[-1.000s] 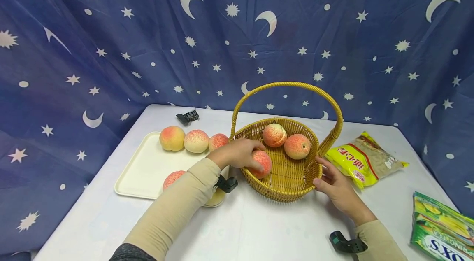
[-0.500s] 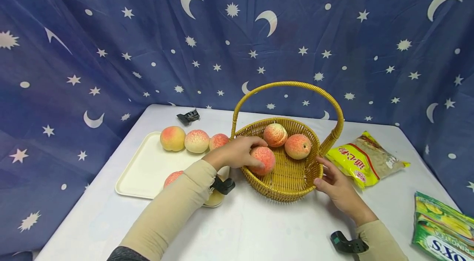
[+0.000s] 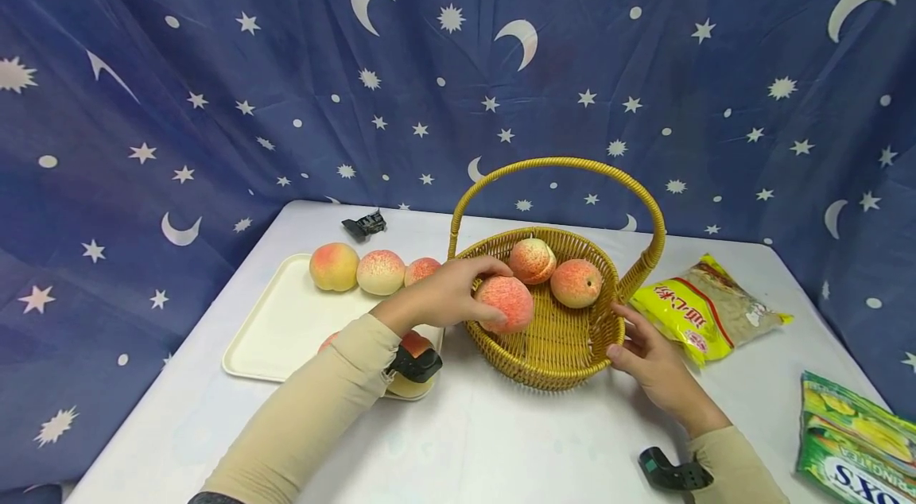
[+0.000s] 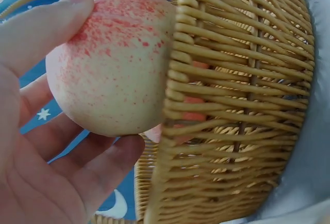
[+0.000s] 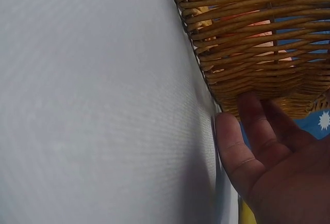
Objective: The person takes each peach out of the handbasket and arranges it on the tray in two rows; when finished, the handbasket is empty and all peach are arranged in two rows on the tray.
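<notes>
In the head view my left hand (image 3: 447,293) holds a peach (image 3: 506,304) over the left rim of a wicker basket (image 3: 547,369) with an arched handle. Seen from the left wrist, thumb and fingers grip this peach (image 4: 113,69), close against the basket's rim (image 4: 172,74). Two more peaches, a pale one (image 3: 532,261) and a redder one (image 3: 576,283), lie inside towards the back. My right hand (image 3: 654,365) touches the basket's right side; in the right wrist view its extended fingers (image 5: 255,126) rest against the outer weave near the bottom.
Left of the basket, a cream tray (image 3: 279,329) bears several peaches, some partly hidden by my left arm. A black device (image 3: 365,226) lies behind it. On the right are a yellow food bag (image 3: 697,309) and a green packet (image 3: 855,440). A starry curtain (image 3: 429,51) hangs behind.
The left hand has lifted its peach slightly from inside the basket up to rim height, and the left forearm has drawn back leftwards. The right hand and basket stay in place.
</notes>
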`<state>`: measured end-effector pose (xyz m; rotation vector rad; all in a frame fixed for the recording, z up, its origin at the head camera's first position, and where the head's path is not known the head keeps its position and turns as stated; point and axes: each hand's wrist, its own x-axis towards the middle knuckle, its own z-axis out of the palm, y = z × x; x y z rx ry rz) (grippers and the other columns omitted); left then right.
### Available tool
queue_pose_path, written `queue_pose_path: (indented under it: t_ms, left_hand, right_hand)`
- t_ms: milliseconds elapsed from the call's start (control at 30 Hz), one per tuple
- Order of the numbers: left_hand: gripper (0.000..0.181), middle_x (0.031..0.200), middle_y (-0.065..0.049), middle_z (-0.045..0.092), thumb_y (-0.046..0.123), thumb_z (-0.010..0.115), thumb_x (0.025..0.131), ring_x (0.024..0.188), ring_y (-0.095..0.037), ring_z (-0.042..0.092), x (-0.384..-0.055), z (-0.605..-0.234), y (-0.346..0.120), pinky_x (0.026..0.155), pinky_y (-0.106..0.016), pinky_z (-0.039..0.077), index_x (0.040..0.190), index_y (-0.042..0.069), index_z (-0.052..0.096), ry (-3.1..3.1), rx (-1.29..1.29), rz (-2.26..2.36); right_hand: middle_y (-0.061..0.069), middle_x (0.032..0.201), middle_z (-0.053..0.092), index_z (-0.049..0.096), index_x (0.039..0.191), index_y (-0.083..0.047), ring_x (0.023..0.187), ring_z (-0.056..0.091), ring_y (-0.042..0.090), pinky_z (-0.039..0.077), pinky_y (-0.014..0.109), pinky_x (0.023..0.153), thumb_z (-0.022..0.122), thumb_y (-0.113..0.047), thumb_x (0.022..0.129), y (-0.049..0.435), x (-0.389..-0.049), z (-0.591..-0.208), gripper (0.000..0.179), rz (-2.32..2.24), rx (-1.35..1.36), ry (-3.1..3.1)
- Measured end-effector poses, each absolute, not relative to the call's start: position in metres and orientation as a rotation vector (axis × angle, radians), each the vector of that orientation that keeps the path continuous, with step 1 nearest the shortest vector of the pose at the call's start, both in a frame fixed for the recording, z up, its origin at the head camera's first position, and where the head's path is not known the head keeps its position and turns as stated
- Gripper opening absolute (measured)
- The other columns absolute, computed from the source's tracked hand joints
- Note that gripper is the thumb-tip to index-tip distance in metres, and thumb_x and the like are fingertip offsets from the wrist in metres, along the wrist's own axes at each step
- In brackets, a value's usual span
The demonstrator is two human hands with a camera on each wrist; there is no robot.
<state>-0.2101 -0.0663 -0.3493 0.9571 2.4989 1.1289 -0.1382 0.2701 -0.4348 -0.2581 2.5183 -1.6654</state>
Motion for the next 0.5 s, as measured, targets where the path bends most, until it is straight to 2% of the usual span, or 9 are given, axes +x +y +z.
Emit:
queue_pose_path:
  t_ms: [200,333,500]
  left_hand:
    - [0.051,0.121,0.004,0.063,0.021,0.082,0.083,0.106,-0.012,0.06,-0.2,-0.34,-0.08,0.093,-0.031,0.05,0.129,0.016,0.06,2.515,0.929,1.158]
    - [0.051,0.119,0.005,0.063,0.023,0.083,0.082,0.103,-0.013,0.06,-0.194,-0.337,-0.092,0.092,-0.037,0.052,0.127,0.017,0.061,2.548,0.926,1.169]
    - [0.054,0.124,-0.001,0.061,0.02,0.082,0.083,0.104,-0.017,0.063,-0.186,-0.335,-0.113,0.088,-0.033,0.054,0.13,0.015,0.058,2.509,0.86,1.274]
  right_hand:
    - [0.039,0.152,0.024,0.019,0.159,-0.007,0.128,0.043,0.054,0.052,0.026,0.086,0.059,-0.013,0.102,0.27,-0.139,-0.435,0.07,-1.655,-0.243,2.511]
    - [0.039,0.151,0.026,0.019,0.159,-0.006,0.127,0.044,0.054,0.052,0.025,0.085,0.059,-0.013,0.102,0.271,-0.139,-0.435,0.07,-1.653,-0.242,2.517]
    - [0.038,0.15,0.028,0.019,0.159,-0.006,0.125,0.046,0.051,0.052,0.024,0.083,0.06,-0.013,0.102,0.271,-0.139,-0.435,0.07,-1.653,-0.236,2.519]
